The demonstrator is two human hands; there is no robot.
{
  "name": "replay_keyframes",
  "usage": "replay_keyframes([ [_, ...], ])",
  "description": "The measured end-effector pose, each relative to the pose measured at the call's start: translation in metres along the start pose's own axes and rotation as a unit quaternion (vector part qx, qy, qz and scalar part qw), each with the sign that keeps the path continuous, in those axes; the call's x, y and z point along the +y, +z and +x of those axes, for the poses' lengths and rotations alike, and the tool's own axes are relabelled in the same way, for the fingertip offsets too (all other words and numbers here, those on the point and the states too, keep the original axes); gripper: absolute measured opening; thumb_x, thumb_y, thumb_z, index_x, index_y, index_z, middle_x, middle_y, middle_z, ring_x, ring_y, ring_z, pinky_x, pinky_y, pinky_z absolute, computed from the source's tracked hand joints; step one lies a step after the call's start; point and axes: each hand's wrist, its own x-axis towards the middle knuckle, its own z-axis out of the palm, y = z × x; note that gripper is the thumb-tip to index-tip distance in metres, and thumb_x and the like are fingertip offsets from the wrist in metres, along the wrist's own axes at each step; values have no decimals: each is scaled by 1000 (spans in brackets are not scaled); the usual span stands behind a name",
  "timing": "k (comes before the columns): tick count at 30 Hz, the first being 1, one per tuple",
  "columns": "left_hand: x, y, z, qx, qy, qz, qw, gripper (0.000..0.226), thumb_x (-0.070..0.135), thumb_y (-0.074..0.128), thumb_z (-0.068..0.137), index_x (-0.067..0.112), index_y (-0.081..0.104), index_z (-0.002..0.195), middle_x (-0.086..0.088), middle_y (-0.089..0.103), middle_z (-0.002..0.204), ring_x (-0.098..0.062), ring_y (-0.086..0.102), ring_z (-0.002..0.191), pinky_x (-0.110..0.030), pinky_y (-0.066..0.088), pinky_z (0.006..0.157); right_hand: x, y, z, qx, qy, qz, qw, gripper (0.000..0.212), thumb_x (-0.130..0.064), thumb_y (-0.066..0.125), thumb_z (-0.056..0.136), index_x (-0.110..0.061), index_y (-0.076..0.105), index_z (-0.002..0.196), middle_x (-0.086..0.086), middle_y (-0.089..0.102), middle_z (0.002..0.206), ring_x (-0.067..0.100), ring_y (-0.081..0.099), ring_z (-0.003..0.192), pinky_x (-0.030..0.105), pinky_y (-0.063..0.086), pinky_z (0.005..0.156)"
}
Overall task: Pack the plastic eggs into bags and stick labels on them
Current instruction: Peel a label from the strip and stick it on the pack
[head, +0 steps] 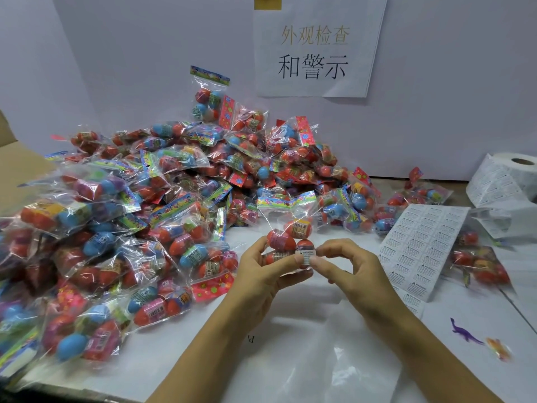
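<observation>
My left hand grips a clear bag of plastic eggs upright at the table's middle, its coloured header at the top. A small white warning label lies on the bag's front. My left thumb and the thumb and forefinger of my right hand press on it. A flat sheet of warning labels lies just right of my right hand. A big heap of filled egg bags covers the table's left and back.
A roll of labels stands at the far right. More filled bags lie right of the sheet. A purple toy dinosaur and an orange toy lie at the front right. A cardboard box flap sits left. A paper sign hangs on the wall.
</observation>
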Motion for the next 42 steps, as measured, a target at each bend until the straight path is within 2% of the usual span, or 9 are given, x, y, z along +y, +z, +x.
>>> replay_keyframes([
  [12,2,1,0,-2,-11,2,1000,46,4,82,78,1,65,121,-24,74,110,-37,74,101,-36,61,81,2,-3,3,12,-8,-6,1000,9,-16,77,86,-25,78,86,-22,65,101,4,65,99,29,54,80],
  [16,1,1,-1,-17,-11,13,1000,50,4,83,77,2,65,123,-24,74,110,-37,73,103,-37,61,82,-1,0,2,31,2,12,999,25,-46,75,76,-22,79,82,-19,66,98,5,65,96,34,53,81],
  [20,-4,2,0,-21,-9,11,1000,49,-2,78,73,1,64,120,-28,73,108,-38,73,100,-38,61,81,2,-1,4,54,12,24,998,13,-21,73,89,-16,79,79,-17,67,93,4,65,87,37,52,83],
  [24,-4,2,0,-27,-3,15,1000,47,-2,75,73,0,64,119,-24,75,104,-33,74,96,-35,61,80,2,-1,2,49,-12,-2,999,23,-44,77,76,-21,78,80,-14,66,99,2,64,96,20,50,73],
  [26,-4,2,-1,-29,-1,19,999,46,-3,74,75,0,64,120,-24,75,105,-33,74,97,-36,61,82,2,0,2,45,-19,-21,999,12,-34,81,79,-22,78,80,-14,65,101,0,64,97,15,48,72],
  [29,-3,1,-1,-25,-8,13,1000,45,-6,70,79,0,62,123,-29,72,110,-39,72,102,-37,61,82,5,-2,4,42,3,-5,999,8,-23,74,89,-17,78,84,-18,66,96,4,64,94,31,52,79],
  [32,-2,4,-2,-35,-28,21,999,46,13,72,83,2,62,127,-27,71,115,-36,72,101,-40,61,81,3,-2,4,50,12,18,999,31,-49,70,83,-20,75,93,-16,71,95,5,65,95,33,52,81],
  [35,-2,6,-3,-20,-47,61,997,44,34,74,90,2,66,118,-21,70,105,-31,69,92,-48,62,80,-2,1,2,22,22,66,997,41,-61,74,77,-26,75,100,-10,76,98,4,68,95,20,51,67],
  [42,-8,8,-2,-7,-41,126,991,24,32,65,96,11,73,105,-25,71,106,-31,70,94,-46,59,83,-2,1,4,46,13,104,993,12,-27,76,80,-18,79,87,-2,77,80,2,65,70,14,48,59],
])
